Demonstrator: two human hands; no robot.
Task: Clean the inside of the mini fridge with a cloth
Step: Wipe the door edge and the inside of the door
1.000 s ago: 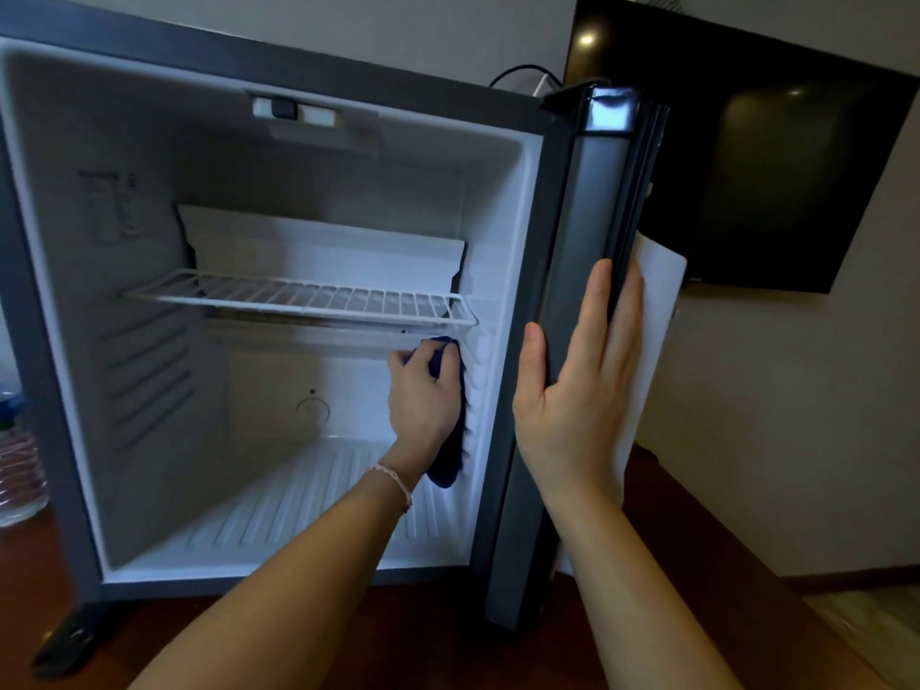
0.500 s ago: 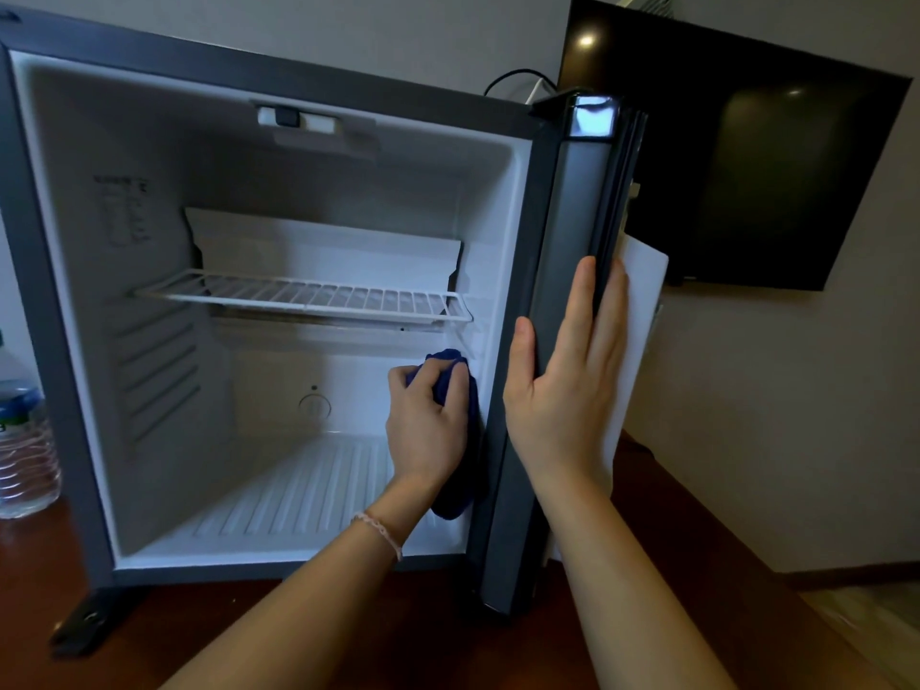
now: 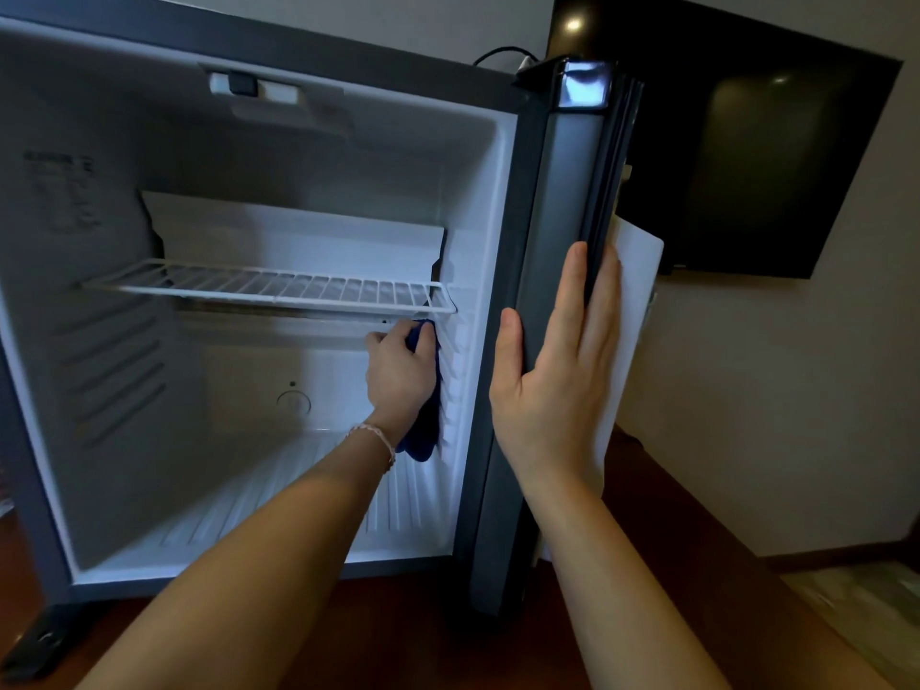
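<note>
Left hand (image 3: 401,378) has climbed back under the shelf (image 3: 279,288), clamped on soft, limp cloth (image 3: 425,430); bunch it. Right hand (image 3: 557,381) flat on door (image 3: 562,201).

Mini fridge (image 3: 279,42) on dark wooden tabletop (image 3: 448,639)

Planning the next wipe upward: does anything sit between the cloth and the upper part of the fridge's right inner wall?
Yes. The wire shelf sits directly above the blue cloth in the left hand, its right end meeting the right inner wall. The cloth must go round it.
</note>
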